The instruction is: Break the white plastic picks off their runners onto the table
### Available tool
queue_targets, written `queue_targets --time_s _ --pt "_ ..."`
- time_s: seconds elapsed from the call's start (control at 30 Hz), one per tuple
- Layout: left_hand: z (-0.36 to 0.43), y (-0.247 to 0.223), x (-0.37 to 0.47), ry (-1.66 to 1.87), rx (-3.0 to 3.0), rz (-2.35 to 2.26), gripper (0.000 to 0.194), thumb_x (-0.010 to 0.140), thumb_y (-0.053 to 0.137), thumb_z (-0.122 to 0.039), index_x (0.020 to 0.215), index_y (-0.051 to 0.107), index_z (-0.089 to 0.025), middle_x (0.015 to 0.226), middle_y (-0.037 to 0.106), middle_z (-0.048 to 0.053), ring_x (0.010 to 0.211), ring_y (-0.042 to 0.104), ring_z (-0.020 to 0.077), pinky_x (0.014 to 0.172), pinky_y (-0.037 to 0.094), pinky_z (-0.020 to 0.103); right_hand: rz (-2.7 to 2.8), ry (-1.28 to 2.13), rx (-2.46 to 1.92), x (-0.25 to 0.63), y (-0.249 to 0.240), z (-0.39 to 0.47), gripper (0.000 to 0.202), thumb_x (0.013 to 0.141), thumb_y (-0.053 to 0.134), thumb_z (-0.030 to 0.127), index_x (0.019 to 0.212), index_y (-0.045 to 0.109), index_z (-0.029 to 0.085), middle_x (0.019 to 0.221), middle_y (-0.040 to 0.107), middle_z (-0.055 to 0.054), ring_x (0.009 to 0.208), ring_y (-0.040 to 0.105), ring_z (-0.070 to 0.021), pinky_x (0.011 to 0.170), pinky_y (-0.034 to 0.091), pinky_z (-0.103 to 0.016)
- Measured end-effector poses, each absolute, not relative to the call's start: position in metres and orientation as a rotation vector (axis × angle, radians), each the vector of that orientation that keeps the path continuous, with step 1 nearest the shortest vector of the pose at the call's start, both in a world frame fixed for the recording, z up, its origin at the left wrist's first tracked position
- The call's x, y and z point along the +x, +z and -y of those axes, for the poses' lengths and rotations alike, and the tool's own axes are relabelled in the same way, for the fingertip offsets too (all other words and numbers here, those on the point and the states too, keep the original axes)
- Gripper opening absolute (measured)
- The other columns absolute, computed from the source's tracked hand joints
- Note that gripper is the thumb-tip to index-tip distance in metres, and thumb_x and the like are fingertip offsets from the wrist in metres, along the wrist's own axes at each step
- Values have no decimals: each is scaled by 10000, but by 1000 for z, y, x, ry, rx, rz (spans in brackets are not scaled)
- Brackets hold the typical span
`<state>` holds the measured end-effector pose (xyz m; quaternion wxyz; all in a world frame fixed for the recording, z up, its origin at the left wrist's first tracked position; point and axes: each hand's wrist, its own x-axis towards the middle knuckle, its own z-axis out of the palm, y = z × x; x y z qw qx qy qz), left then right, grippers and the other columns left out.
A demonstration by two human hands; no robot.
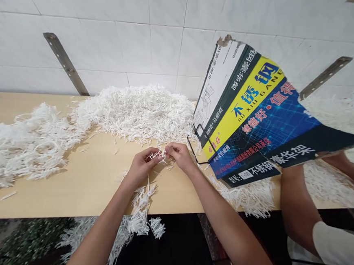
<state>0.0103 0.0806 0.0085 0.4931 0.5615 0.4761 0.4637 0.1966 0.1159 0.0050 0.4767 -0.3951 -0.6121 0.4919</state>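
Observation:
My left hand (pixel 145 162) is closed with thumb and fingers pinching thin white plastic strips (pixel 154 154). Close beside it, almost touching, my right hand (pixel 179 155) pinches at the same strips with its fingertips. The tiny ends between the fingers are too small to make out. A strand of white strips (pixel 142 199) hangs below my left hand, over the table's front edge. Just behind both hands lies a large heap of short white strips (pixel 142 111). Another tangled pile of longer white strips (pixel 22 145) spreads across the left side.
A printed cardboard sheet (pixel 251 118) stands upright on the right, held by a black wire frame (pixel 203 162). Beyond it are a co-worker's arm (pixel 298 203) and more white strips (pixel 329 183). Metal brackets (pixel 66 62) lean on the tiled wall behind the wooden table (pixel 43 195).

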Motion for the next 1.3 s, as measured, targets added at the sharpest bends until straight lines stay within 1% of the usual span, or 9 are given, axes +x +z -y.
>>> queue_targets --time_s 0.23,0.4,0.53,0.63,0.73,0.8,0.93,1.07,1.3 --pt "-82 5 14 978 1486 -1126 330 882 680 -485 783 683 -171 628 471 -26 597 399 119 564 268 263 1391 993 -1073 194 2 -110 512 904 617 585 576 505 208 570 478 11 590 457 -149 590 349 -288" --pt "-79 4 17 1004 1447 -1093 330 870 681 -438 691 601 -172 599 414 -34 577 359 111 557 239 268 1221 750 -1140 200 -11 -116 466 960 533 573 665 529 212 604 454 15 578 409 -147 562 309 -287" --pt "-72 6 12 1099 1366 -1137 308 844 707 -431 711 617 -169 602 418 -38 569 366 104 553 243 257 1111 577 -1209 203 -11 -122 440 1001 449 526 715 560 211 666 545 -16 619 481 -165 585 365 -287" --pt "-71 7 10 1189 1300 -1154 308 836 721 -447 744 630 -168 612 441 -40 569 381 102 548 268 244 1513 571 -1182 196 -4 -116 295 982 544 438 981 712 195 969 719 -81 834 609 -203 720 460 -304" --pt "-74 7 12 1246 1283 -1140 291 842 727 -446 788 656 -169 609 442 -47 566 370 96 547 280 236 1689 664 -1053 191 4 -110 408 1012 512 428 1344 643 231 1317 676 -97 1050 617 -226 803 491 -316" --pt "-76 6 13 1266 1285 -1138 277 846 729 -444 838 687 -171 624 461 -45 577 382 98 553 292 232 1695 820 -946 192 5 -108 480 1063 379 472 1406 611 230 1323 680 -97 1070 612 -227 767 491 -311" --pt "-76 6 13 1266 1332 -1173 282 865 719 -450 906 726 -171 656 508 -35 604 421 106 568 319 230 1793 962 -875 194 4 -109 536 1046 396 579 1147 740 180 1016 730 -88 889 613 -207 698 445 -292" --pt "-76 6 14 1274 1356 -1154 298 875 710 -457 905 728 -161 737 600 -7 633 466 111 580 355 227 1996 816 -980 190 3 -110 474 970 596 563 730 686 164 692 569 -14 682 510 -149 650 357 -273" --pt "-77 7 15 1253 1323 -1127 299 851 741 -458 845 731 -159 766 665 17 660 545 130 606 411 229 1922 1105 -957 192 9 -109 485 947 610 576 749 711 146 629 588 4 603 486 -124 583 324 -249"
